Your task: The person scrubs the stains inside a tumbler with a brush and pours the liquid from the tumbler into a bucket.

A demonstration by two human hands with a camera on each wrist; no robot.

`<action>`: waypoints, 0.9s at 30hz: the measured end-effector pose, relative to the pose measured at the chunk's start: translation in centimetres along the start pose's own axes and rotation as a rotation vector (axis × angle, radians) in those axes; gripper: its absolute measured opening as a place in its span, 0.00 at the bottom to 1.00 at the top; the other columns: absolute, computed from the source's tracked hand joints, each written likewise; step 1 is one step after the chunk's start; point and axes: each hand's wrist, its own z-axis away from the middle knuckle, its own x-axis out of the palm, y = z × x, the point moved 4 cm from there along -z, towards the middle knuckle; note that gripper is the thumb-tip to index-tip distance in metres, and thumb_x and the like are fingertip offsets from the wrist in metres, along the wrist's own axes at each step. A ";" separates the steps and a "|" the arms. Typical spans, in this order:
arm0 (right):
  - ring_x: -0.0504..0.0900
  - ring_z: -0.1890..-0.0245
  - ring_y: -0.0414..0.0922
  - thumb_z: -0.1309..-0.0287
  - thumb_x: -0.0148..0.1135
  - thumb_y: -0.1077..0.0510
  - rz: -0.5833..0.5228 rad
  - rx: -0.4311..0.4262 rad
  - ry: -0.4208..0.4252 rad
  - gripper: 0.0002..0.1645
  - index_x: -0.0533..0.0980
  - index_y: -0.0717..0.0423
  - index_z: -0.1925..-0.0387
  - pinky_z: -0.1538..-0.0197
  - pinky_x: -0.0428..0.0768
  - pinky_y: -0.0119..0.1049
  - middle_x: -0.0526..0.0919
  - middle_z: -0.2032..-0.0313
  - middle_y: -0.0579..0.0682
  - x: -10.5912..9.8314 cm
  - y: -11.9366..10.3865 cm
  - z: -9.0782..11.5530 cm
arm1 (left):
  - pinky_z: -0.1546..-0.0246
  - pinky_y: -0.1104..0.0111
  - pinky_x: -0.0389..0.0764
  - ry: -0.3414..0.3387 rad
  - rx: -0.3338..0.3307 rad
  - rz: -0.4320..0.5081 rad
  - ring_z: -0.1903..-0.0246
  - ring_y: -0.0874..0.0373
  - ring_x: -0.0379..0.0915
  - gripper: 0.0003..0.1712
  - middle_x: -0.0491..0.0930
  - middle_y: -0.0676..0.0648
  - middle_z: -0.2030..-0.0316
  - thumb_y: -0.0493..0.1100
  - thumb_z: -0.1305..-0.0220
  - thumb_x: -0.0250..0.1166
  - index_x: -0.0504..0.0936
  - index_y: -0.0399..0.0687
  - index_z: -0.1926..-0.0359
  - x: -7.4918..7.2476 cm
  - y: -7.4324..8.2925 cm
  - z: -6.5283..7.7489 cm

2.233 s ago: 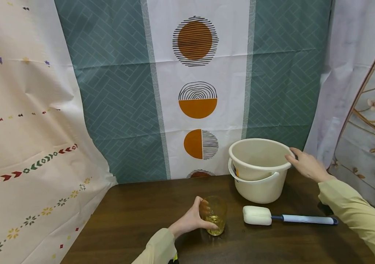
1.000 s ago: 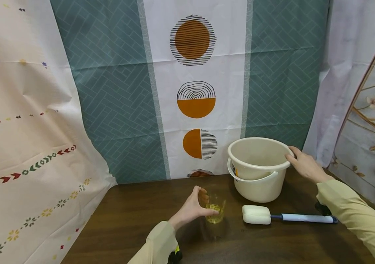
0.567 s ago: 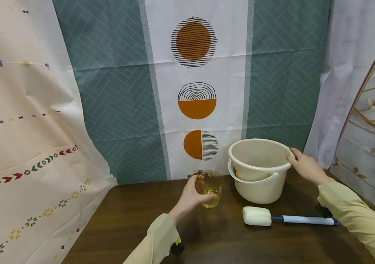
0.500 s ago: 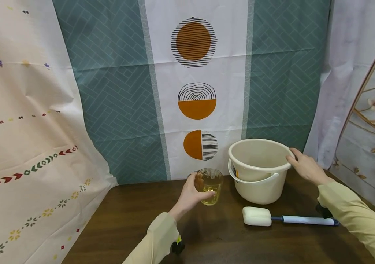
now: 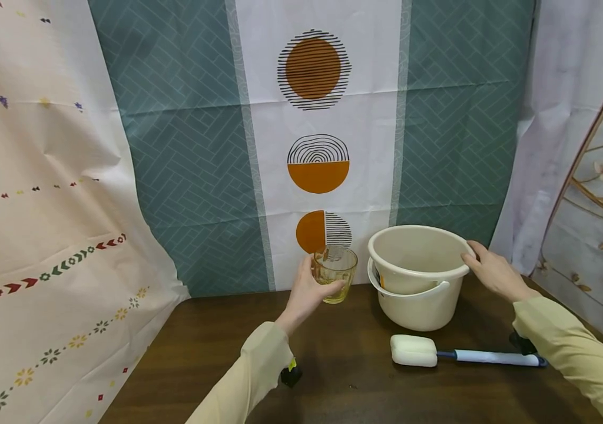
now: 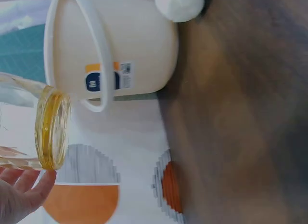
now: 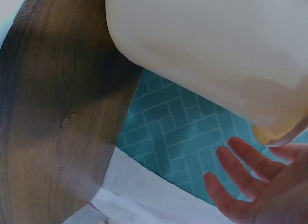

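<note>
My left hand (image 5: 307, 294) holds a yellow-tinted drinking glass (image 5: 335, 274), thumb on the near side and fingers round the far side. The glass is upright above the table, left of a cream bucket (image 5: 420, 309). Its thick amber base (image 6: 52, 130) shows large in the left wrist view; whether it contains liquid I cannot tell. At the bucket's right rim is my right hand (image 5: 494, 272), with thumb and forefinger pinching the edge. In the right wrist view the other fingers (image 7: 236, 173) hang free beside the bucket wall. The bucket's handle (image 5: 413, 293) hangs down in front.
On the dark wooden table (image 5: 201, 347), a white sponge brush (image 5: 414, 351) with a blue-and-white handle lies in front of the bucket. Small drops (image 7: 65, 122) dot the wood. Patterned curtains (image 5: 190, 147) hang behind and at both sides.
My left hand has lifted the glass from the table and carried it up and away from me, to about the height of the bucket's rim. The right hand stays at the bucket.
</note>
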 end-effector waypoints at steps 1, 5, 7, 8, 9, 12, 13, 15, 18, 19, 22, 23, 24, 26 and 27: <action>0.63 0.50 0.71 0.32 0.34 0.45 0.001 0.000 0.000 0.36 0.50 0.72 0.38 0.55 0.61 0.63 0.61 0.46 0.77 0.0 0.0 -0.1 | 0.56 0.61 0.67 0.009 0.012 -0.009 0.55 0.52 0.63 0.42 0.65 0.44 0.53 0.52 0.57 0.72 0.63 0.41 0.44 -0.1 0.3 -0.3; 0.63 0.50 0.71 0.32 0.34 0.45 0.001 0.000 -0.003 0.36 0.50 0.73 0.38 0.55 0.61 0.63 0.60 0.46 0.77 -0.1 0.0 -0.1 | 0.58 0.63 0.68 0.056 0.050 -0.093 0.58 0.53 0.63 0.43 0.64 0.45 0.57 0.52 0.58 0.73 0.64 0.39 0.45 -0.4 1.6 -1.6; 0.63 0.51 0.71 0.32 0.34 0.46 0.004 -0.001 0.000 0.36 0.50 0.73 0.38 0.55 0.62 0.63 0.61 0.47 0.77 0.0 0.0 -0.1 | 0.60 0.64 0.68 0.080 0.055 -0.139 0.60 0.55 0.63 0.44 0.63 0.47 0.59 0.53 0.59 0.73 0.64 0.38 0.45 -0.5 2.1 -2.1; 0.64 0.51 0.71 0.32 0.35 0.46 0.004 -0.002 0.004 0.35 0.51 0.73 0.38 0.55 0.62 0.63 0.61 0.47 0.77 0.0 -0.1 0.0 | 0.60 0.65 0.68 0.090 0.056 -0.162 0.61 0.55 0.63 0.44 0.63 0.48 0.59 0.54 0.59 0.73 0.64 0.38 0.44 -0.6 2.3 -2.4; 0.64 0.51 0.71 0.32 0.35 0.46 0.007 -0.003 0.006 0.35 0.51 0.73 0.39 0.55 0.62 0.63 0.61 0.47 0.77 0.0 -0.1 0.0 | 0.61 0.65 0.68 0.098 0.058 -0.179 0.62 0.55 0.63 0.45 0.63 0.48 0.60 0.54 0.60 0.73 0.64 0.38 0.44 -0.6 2.6 -2.6; 0.64 0.51 0.71 0.32 0.35 0.47 0.007 -0.010 0.017 0.35 0.51 0.73 0.39 0.55 0.62 0.62 0.61 0.47 0.77 -0.1 -0.3 0.1 | 0.62 0.66 0.69 0.118 0.081 -0.255 0.63 0.55 0.63 0.46 0.63 0.47 0.60 0.54 0.61 0.73 0.64 0.37 0.44 -0.7 3.3 -3.4; 0.64 0.51 0.71 0.32 0.35 0.47 0.007 -0.010 0.017 0.35 0.51 0.73 0.39 0.55 0.62 0.62 0.61 0.47 0.78 -0.1 -0.3 0.2 | 0.63 0.66 0.69 0.123 0.094 -0.292 0.62 0.54 0.63 0.46 0.63 0.46 0.60 0.54 0.61 0.73 0.64 0.38 0.43 -0.6 3.5 -3.6; 0.64 0.51 0.71 0.32 0.34 0.47 0.005 -0.009 0.014 0.35 0.51 0.73 0.39 0.55 0.62 0.62 0.61 0.47 0.78 -0.1 -0.3 0.2 | 0.64 0.65 0.70 0.132 0.133 -0.380 0.62 0.53 0.63 0.46 0.63 0.45 0.59 0.54 0.62 0.74 0.64 0.38 0.44 -0.6 4.0 -4.0; 0.63 0.51 0.71 0.32 0.34 0.46 0.002 -0.008 0.011 0.35 0.51 0.73 0.39 0.55 0.62 0.62 0.61 0.47 0.77 -0.1 -0.3 0.2 | 0.66 0.64 0.72 0.143 0.203 -0.538 0.60 0.52 0.63 0.48 0.64 0.44 0.58 0.55 0.63 0.74 0.64 0.38 0.43 -0.3 4.7 -4.6; 0.63 0.51 0.71 0.32 0.35 0.46 0.002 -0.006 0.009 0.35 0.50 0.73 0.39 0.55 0.62 0.62 0.61 0.47 0.77 -0.1 -0.3 0.2 | 0.66 0.63 0.73 0.146 0.225 -0.590 0.60 0.52 0.63 0.48 0.64 0.44 0.58 0.56 0.63 0.73 0.64 0.37 0.43 -0.1 4.9 -4.8; 0.63 0.51 0.71 0.32 0.34 0.46 0.005 0.000 0.006 0.35 0.50 0.72 0.38 0.56 0.62 0.62 0.61 0.47 0.77 -0.1 -0.3 0.2 | 0.67 0.62 0.74 0.159 0.273 -0.696 0.60 0.51 0.64 0.49 0.65 0.43 0.58 0.59 0.63 0.72 0.65 0.37 0.44 0.3 5.5 -5.3; 0.63 0.51 0.71 0.32 0.34 0.46 0.005 0.002 0.005 0.35 0.50 0.72 0.38 0.56 0.62 0.62 0.61 0.47 0.77 -0.1 -0.2 0.2 | 0.67 0.62 0.74 0.163 0.281 -0.718 0.61 0.51 0.64 0.49 0.65 0.43 0.59 0.60 0.63 0.72 0.65 0.37 0.44 0.4 5.7 -5.4; 0.63 0.51 0.71 0.32 0.34 0.46 0.007 0.004 0.004 0.36 0.50 0.72 0.38 0.56 0.62 0.62 0.60 0.47 0.77 -0.1 -0.2 0.1 | 0.67 0.62 0.73 0.167 0.283 -0.733 0.61 0.51 0.64 0.48 0.65 0.43 0.59 0.60 0.63 0.71 0.65 0.37 0.44 0.5 5.8 -5.6; 0.63 0.51 0.71 0.32 0.34 0.45 0.008 0.007 0.001 0.36 0.50 0.73 0.38 0.56 0.62 0.63 0.60 0.47 0.78 -0.1 -0.2 0.1 | 0.68 0.62 0.74 0.175 0.279 -0.750 0.61 0.51 0.64 0.48 0.65 0.43 0.59 0.61 0.63 0.71 0.66 0.37 0.45 0.7 6.0 -5.9; 0.63 0.51 0.71 0.32 0.34 0.46 0.007 0.005 0.001 0.36 0.50 0.73 0.38 0.55 0.62 0.63 0.60 0.47 0.78 -0.1 -0.2 0.1 | 0.68 0.62 0.73 0.175 0.272 -0.757 0.61 0.51 0.64 0.47 0.65 0.43 0.59 0.61 0.63 0.71 0.66 0.37 0.45 0.8 6.0 -6.0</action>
